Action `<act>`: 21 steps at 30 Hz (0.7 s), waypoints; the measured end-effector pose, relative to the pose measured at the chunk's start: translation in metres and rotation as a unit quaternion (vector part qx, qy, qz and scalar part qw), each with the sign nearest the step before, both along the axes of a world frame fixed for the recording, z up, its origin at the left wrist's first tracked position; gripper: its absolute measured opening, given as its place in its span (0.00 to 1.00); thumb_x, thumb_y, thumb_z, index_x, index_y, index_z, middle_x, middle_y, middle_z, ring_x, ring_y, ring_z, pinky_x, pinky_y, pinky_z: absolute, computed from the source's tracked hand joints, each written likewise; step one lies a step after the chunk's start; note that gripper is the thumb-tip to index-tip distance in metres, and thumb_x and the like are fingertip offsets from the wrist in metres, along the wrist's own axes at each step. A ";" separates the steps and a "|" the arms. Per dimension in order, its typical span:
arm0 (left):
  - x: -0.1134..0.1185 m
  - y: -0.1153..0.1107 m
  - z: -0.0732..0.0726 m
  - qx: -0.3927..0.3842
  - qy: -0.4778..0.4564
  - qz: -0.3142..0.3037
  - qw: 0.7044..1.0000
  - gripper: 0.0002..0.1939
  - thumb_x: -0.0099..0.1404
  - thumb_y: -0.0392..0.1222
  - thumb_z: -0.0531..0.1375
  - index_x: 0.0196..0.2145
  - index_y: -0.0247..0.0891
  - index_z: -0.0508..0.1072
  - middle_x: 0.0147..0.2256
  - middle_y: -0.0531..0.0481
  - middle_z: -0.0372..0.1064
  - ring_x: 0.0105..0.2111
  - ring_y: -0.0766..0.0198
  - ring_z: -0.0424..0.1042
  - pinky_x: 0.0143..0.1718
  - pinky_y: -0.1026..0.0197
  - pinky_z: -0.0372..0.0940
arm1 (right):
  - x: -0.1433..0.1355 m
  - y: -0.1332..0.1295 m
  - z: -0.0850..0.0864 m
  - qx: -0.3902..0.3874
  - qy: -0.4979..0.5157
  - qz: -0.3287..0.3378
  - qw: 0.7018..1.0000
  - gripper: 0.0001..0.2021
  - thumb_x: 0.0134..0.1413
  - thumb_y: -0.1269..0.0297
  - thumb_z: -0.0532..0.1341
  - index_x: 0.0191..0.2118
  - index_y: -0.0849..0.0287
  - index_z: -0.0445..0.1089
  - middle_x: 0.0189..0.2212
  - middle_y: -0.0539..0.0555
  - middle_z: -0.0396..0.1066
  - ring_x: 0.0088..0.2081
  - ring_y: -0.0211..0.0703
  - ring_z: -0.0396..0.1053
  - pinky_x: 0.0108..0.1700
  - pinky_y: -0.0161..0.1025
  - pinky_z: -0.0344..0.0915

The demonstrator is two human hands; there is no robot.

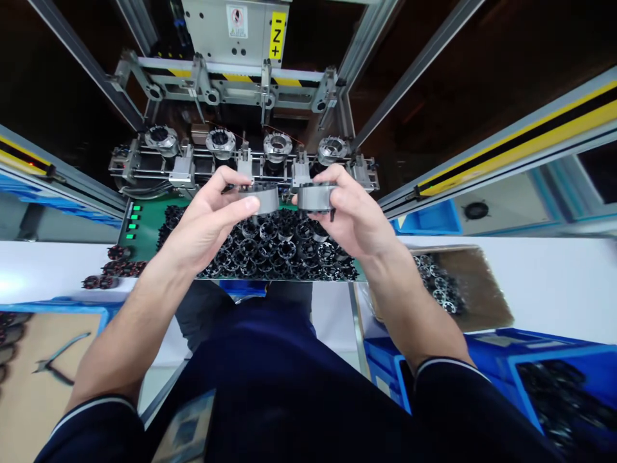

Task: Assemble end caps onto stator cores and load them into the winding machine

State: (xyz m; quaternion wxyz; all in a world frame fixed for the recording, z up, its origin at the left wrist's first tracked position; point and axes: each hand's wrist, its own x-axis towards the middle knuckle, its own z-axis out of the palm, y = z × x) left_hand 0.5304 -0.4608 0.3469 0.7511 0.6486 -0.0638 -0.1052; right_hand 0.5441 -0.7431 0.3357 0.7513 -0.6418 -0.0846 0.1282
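Between the thumb and fingers of my left hand (pixel 209 209) is a grey metal ring-shaped motor stator core (pixel 266 198) with black edging. My right hand (pixel 354 209) pinches a similar stator core (pixel 314 198), with small dark prongs hanging below it. The two cores are held side by side at one height, with a narrow gap between them. Beneath both hands lies a dense heap of black and silver stator cores (pixel 284 249) on a green surface (pixel 144 231). Beyond the hands, several round fixtures (pixel 277 146) of a machine stand in a row, with ring parts seated in them.
A striped machine beam (pixel 231 83) spans the back. Red-wound cores (pixel 103 281) sit at left, above a bin with cutting pliers (pixel 60 361). At right are a cardboard tray (pixel 475 283) of rings and a blue bin (pixel 525 392) of dark parts. Metal posts flank the machine.
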 end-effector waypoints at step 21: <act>-0.008 0.003 -0.004 -0.076 0.085 -0.064 0.991 0.31 0.61 0.55 0.88 0.57 0.42 0.90 0.42 0.52 0.78 0.25 0.77 0.62 0.26 0.67 0.67 | -0.024 0.005 -0.001 0.013 -0.033 -0.018 0.999 0.32 0.54 0.38 0.87 0.59 0.39 0.80 0.43 0.48 0.76 0.28 0.38 0.68 0.24 0.39 0.69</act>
